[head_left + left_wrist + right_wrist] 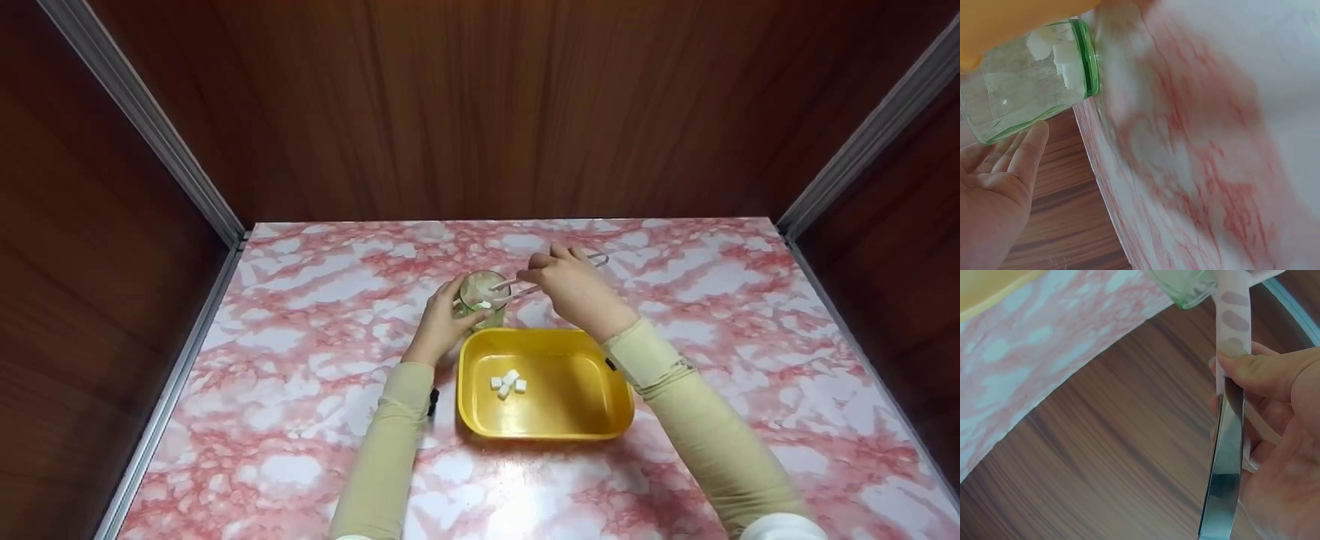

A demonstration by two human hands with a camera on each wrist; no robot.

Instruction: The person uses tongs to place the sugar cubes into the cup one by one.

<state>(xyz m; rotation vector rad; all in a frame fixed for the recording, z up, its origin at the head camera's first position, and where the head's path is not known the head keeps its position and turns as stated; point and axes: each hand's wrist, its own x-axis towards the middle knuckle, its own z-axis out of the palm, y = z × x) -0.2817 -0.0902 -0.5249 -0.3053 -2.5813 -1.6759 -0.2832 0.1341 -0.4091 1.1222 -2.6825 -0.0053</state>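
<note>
A clear green-tinted glass (484, 318) stands just behind the yellow box, with my left hand (439, 322) round its left side, thumb in front. White cubes (1069, 64) lie at the glass bottom in the left wrist view, where the fingers of my left hand (1002, 194) lie along its side. My right hand (581, 292) holds metal tongs (598, 259) with pale pink arms, their tips at the glass mouth. Whether the tips hold a cube, I cannot tell. In the right wrist view, my right hand (1286, 410) pinches the tongs (1227, 450) between thumb and fingers.
Several white cubes (511, 377) lie in the left part of the yellow box (544, 436), which sits in front of the glass. The table (300, 390) has a red and white marbled top. Brown wood-grain panels (480, 112) rise behind and on both sides.
</note>
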